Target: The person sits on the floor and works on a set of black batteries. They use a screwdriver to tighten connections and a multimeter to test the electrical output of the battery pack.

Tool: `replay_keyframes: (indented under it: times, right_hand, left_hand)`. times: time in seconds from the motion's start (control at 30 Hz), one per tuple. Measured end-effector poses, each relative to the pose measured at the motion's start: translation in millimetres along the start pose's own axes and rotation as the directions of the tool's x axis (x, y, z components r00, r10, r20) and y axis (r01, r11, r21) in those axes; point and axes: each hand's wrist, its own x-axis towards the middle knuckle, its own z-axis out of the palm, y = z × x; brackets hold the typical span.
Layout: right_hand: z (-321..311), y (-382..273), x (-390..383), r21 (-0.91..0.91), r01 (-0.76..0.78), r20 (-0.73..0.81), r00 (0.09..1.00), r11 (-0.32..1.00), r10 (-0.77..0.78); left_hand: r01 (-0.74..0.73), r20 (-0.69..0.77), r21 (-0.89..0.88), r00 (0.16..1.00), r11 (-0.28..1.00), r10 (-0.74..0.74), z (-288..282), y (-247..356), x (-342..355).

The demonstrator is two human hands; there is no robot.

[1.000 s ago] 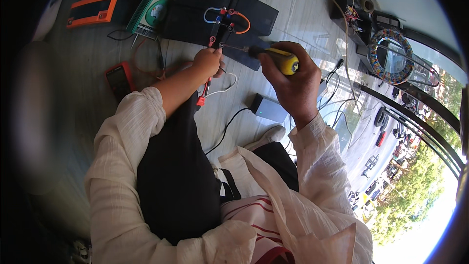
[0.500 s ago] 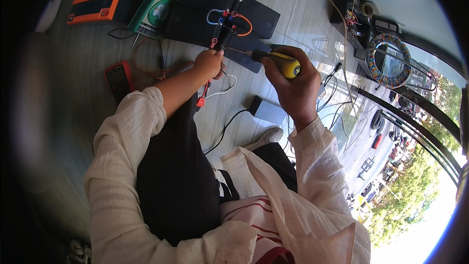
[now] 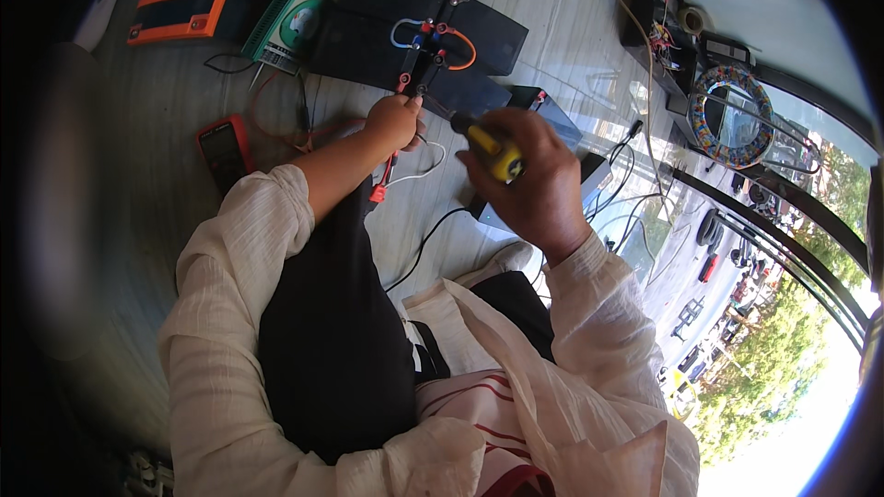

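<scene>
Several black batteries [image 3: 354, 46] lie side by side on the floor, joined at their terminals by short black, blue and orange cables [image 3: 468, 44]. My left hand [image 3: 394, 121] is closed at the near terminals, its fingertips beside a bolt. From under it come a white wire [image 3: 431, 168] and a red lead with a red connector [image 3: 378, 192]; the fingers seem to pinch the wire's end, which they mostly hide. My right hand [image 3: 543, 179] grips a screwdriver [image 3: 497, 152] with a yellow and black handle. Its thin shaft points up and left at the terminal by my left fingertips.
A red multimeter [image 3: 224, 152], a green and white boxed device [image 3: 287, 26] and orange-topped batteries [image 3: 180, 14] are at the left. A black power adapter [image 3: 488, 212] with cables lies near my foot. Further right are black cables [image 3: 631, 152] and a colourful ring-shaped thing [image 3: 734, 117].
My right hand has shifted left and down and turned, tilting the screwdriver handle lower. Another battery terminal beyond that hand is now uncovered. My left hand stays put.
</scene>
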Motion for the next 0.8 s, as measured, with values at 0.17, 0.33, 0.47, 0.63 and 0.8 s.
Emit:
replay_keyframes:
  times: [0.17, 0.33, 0.47, 0.63, 0.8]
  right_hand:
    - [-3.1, 6.5, 14.2, 0.025, -0.029, -0.135, 0.990, 0.999, 0.032]
    - [-6.7, -13.7, 27.2, -0.130, -0.052, -0.049, 0.998, 0.990, 0.046]
    - [-7.8, -15.6, 32.4, -0.136, -0.129, 0.023, 0.991, 0.982, 0.133]
    - [-22.0, -6.3, 39.5, -0.106, 0.008, 0.110, 0.994, 0.994, 0.004]
    - [-29.3, 2.5, 42.8, -0.129, 0.228, 0.202, 0.959, 0.965, -0.199]
  left_hand:
    - [-0.007, -0.018, 0.004, 1.000, 1.000, 0.007, 1.6, 1.3, -1.4]
    - [-0.013, -0.027, 0.026, 1.000, 1.000, 0.013, 1.2, 0.5, -1.3]
    - [-0.019, -0.018, 0.023, 1.000, 1.000, 0.019, 1.3, 1.9, -2.2]
    - [-0.019, -0.020, 0.007, 1.000, 1.000, 0.019, 0.6, -4.4, 3.7]
    - [-0.024, -0.013, -0.009, 1.000, 1.000, 0.024, 2.3, -5.3, 5.8]
